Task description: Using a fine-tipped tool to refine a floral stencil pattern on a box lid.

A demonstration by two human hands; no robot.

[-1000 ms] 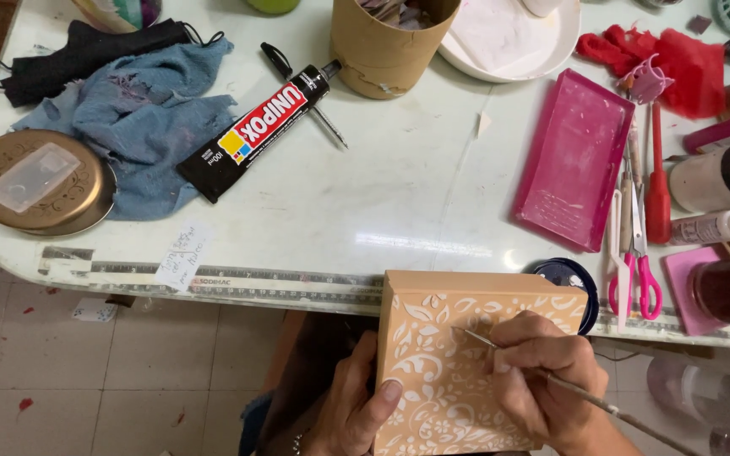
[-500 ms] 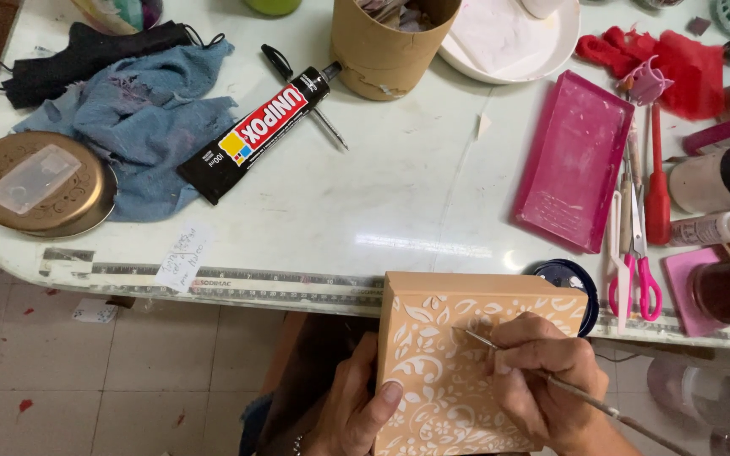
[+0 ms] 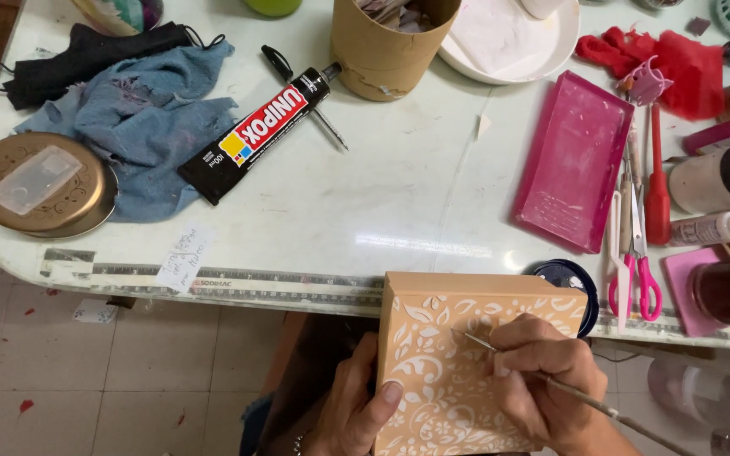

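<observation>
The tan wooden box [image 3: 466,363], patterned with white leaves and scrolls, sits tilted on the person's lap against the near edge of the white table [image 3: 399,211]. The left hand [image 3: 356,414] grips its left side, thumb pressed on the top face; the right hand [image 3: 542,380] is closed around a thin brush [image 3: 500,355], tip touching the pattern near the upper middle. The step looks like fine painting of the motifs, calling for steady, short strokes. Just behind the box lies a small dark jar lid [image 3: 569,279]; pink-handled scissors [image 3: 635,270], a pink tray [image 3: 574,160], a black glue tube [image 3: 255,135] and a blue rag [image 3: 145,118] lie farther off, none obstructing.
</observation>
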